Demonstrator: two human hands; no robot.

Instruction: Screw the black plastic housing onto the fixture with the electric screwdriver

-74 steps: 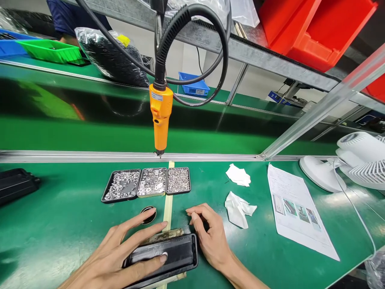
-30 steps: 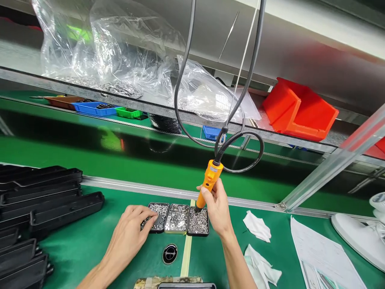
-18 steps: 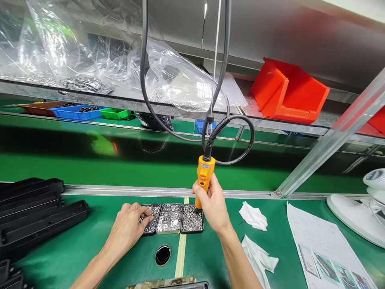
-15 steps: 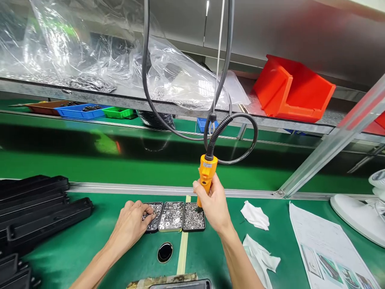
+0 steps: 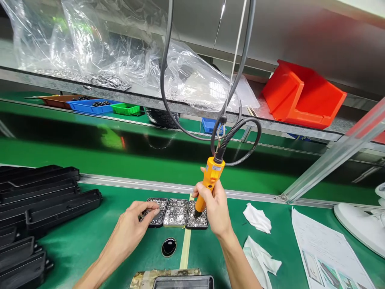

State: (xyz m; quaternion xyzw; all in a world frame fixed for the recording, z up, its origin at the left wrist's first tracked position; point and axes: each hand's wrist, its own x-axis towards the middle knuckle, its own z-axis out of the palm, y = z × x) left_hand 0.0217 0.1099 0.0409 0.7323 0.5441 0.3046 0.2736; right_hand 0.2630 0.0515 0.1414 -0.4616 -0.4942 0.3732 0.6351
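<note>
My right hand (image 5: 214, 208) grips an orange electric screwdriver (image 5: 209, 182) that hangs on a black cable; its tip dips into the right tray of small screws (image 5: 198, 220). My left hand (image 5: 132, 228) reaches into the left tray (image 5: 155, 216), fingertips pinched among the small metal parts; whether it holds one I cannot tell. A middle tray of washers (image 5: 176, 212) sits between them. A black round part (image 5: 169, 246) lies just in front of the trays. The top of a black plastic housing (image 5: 183, 282) shows at the bottom edge.
Stacked black plastic housings (image 5: 39, 204) fill the left side. White wipes (image 5: 258, 218) and a printed sheet (image 5: 327, 253) lie to the right, with a white fan base (image 5: 361, 224) beyond. Overhead shelf carries plastic bags (image 5: 120, 52) and a red bin (image 5: 300, 96).
Since 2.5 s ago both hands left the black housing; my right hand took the hanging screwdriver and brought its tip down into the right tray, and my left hand reached into the left tray.
</note>
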